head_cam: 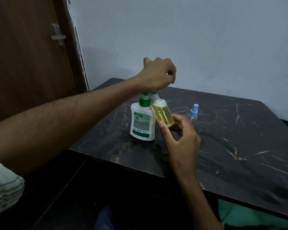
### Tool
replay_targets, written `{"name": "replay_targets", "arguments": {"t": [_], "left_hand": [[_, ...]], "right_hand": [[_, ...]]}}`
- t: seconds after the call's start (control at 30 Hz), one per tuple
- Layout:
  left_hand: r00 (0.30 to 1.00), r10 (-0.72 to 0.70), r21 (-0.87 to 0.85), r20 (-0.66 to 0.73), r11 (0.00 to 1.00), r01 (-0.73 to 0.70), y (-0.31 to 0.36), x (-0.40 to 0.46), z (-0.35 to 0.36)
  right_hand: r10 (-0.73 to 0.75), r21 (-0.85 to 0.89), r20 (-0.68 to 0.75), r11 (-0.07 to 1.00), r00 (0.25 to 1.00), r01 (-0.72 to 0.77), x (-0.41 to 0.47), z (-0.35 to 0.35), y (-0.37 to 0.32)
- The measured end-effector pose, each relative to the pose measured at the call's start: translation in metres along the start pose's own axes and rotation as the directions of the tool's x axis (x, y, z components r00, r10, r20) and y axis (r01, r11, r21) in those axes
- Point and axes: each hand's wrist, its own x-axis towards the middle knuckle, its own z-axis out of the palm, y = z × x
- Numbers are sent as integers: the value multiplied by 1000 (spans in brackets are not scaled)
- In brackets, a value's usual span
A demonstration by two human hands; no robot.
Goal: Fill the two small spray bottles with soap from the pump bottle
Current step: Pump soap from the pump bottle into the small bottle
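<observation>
Yellow soap nearly fills the small bottle (163, 114) my right hand (181, 135) pinches; my left hand (158, 73) presses the pump bottle (142, 121), blue-capped bottle (193, 113) apparently unfilled.

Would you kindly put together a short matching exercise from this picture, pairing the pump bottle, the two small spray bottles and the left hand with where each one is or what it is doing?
Things:
1. pump bottle
2. small bottle with yellow soap
3. spray bottle with blue cap
4. left hand

States:
A. tilted, held by the right hand under the spout
B. standing alone on the table, untouched
C. on top of the pump head
D. upright on the table, white with a green collar

Pairs: 1-D, 2-A, 3-B, 4-C
</observation>
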Motion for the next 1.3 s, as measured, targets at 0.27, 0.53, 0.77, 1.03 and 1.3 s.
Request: {"name": "replay_targets", "arguments": {"t": [0.27,0.53,0.77,1.03,1.3], "left_hand": [[1000,10,8,13,1000,-10,0,-3,1],[999,15,17,35,1000,-16,2,-5,3],[1000,-8,-24,10,1000,8,-1,3,-3],[999,-51,-37,-1,998,51,-5,10,-3],[997,-79,-21,-11,997,78,-4,10,-9]], "right_hand": [[3,-5,-1,1000,1000,-3,0,0,-1],[-2,-13,1,1000,1000,2,0,1,0],[-19,-35,48,999,999,21,2,-1,0],[-24,-46,72,999,997,27,3,0,4],[17,-77,52,997,999,-12,3,1,2]]}}
